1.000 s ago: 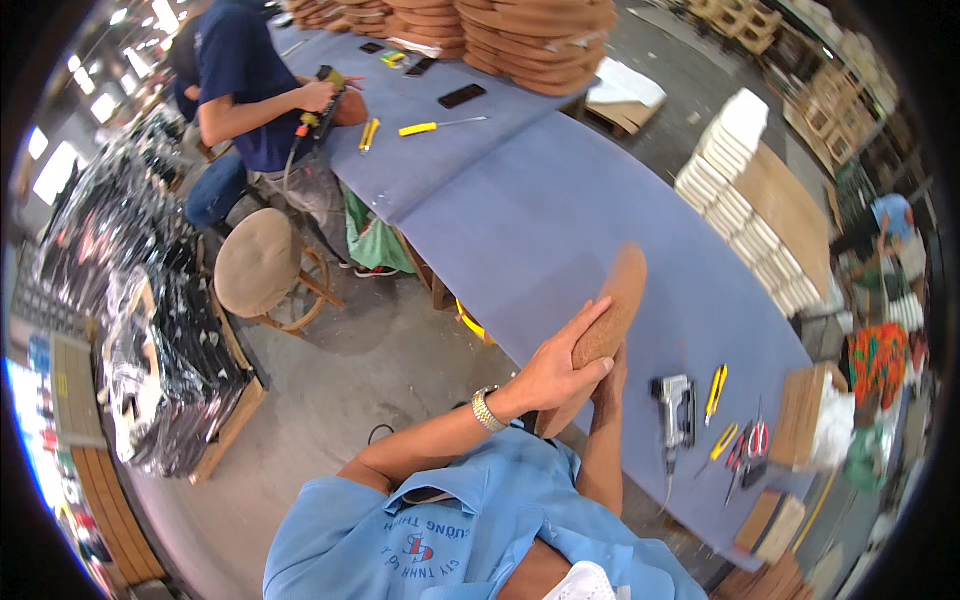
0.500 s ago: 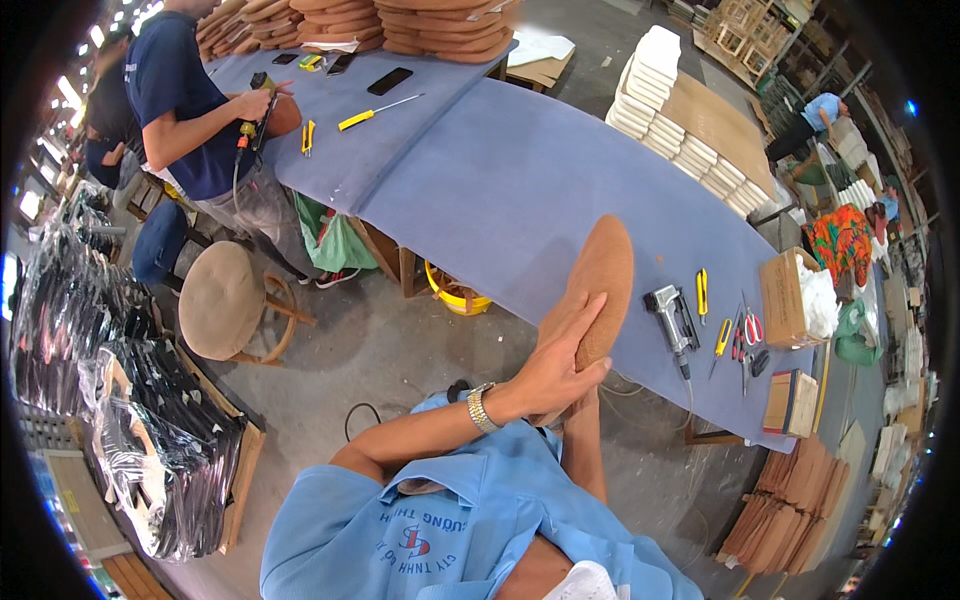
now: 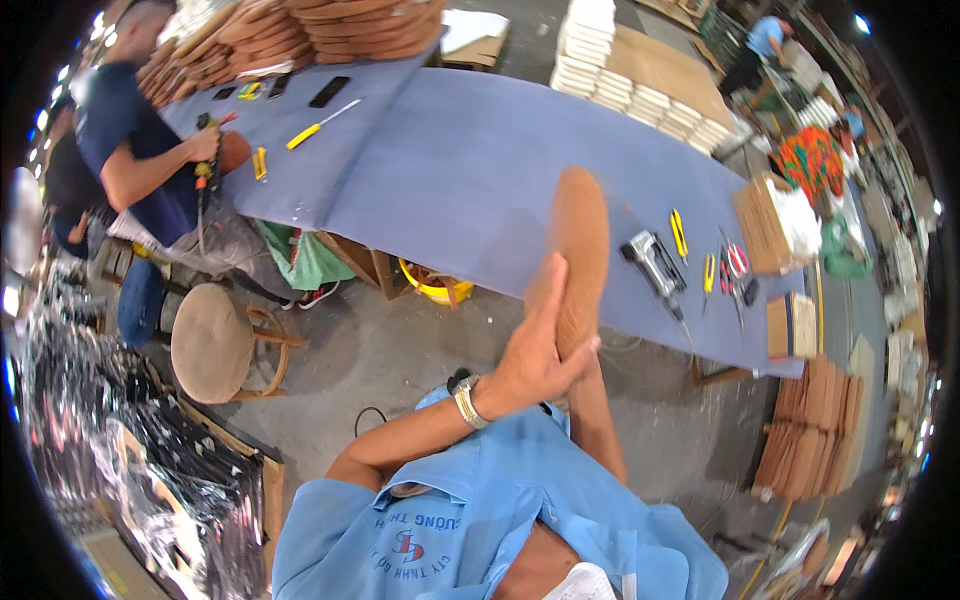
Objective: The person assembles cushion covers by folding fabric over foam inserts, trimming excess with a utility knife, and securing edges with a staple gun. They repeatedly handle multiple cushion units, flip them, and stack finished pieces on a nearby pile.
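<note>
A brown padded seat cushion (image 3: 582,240) is held up in front of me, tilted so that its narrow side shows, between my body and the bench. My left hand (image 3: 540,345), with a metal watch at the wrist, grips its lower part, fingers along one face and thumb across the edge. At the cushion's bottom end is my right hand (image 3: 588,378), holding it from behind; its fingers are mostly hidden. Right of the cushion, a staple gun (image 3: 655,268) with a hose lies on the blue-grey bench (image 3: 450,170).
Yellow-handled cutters (image 3: 679,233), a screwdriver (image 3: 709,272) and scissors (image 3: 737,262) lie on the right. A cardboard box (image 3: 765,225) stands beyond them. At left a co-worker (image 3: 140,150) handles a tool near stacked brown cushions (image 3: 370,30). A round stool (image 3: 212,343) and yellow bucket (image 3: 437,290) stand below.
My view has shifted, so the bench and its tools sit farther left. The cushion stands more upright, and my left hand has moved slightly along it. Both hands stay at the cushion.
</note>
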`<state>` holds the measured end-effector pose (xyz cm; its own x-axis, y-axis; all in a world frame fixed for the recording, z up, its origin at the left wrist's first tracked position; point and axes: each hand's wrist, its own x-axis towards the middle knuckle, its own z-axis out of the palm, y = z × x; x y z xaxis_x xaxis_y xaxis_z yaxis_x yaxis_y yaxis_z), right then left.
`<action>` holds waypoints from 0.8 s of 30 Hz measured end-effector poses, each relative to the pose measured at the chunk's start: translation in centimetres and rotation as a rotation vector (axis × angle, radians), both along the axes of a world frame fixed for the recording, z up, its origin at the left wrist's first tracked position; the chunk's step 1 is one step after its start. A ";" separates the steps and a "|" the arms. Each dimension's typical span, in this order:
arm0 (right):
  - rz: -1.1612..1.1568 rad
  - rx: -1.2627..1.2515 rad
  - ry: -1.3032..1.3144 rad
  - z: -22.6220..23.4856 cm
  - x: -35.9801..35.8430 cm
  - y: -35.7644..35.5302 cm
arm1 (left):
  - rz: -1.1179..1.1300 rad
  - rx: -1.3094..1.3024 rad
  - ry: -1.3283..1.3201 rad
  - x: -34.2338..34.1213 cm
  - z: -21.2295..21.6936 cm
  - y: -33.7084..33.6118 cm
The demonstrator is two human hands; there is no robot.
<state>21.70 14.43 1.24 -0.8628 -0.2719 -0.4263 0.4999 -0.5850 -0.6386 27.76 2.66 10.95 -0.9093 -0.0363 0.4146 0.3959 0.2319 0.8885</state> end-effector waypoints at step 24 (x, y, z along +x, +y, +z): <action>-0.021 -0.130 -0.051 -2.1 -1.3 0.5 | 0.197 0.254 -0.025 -2.0 -0.4 -2.2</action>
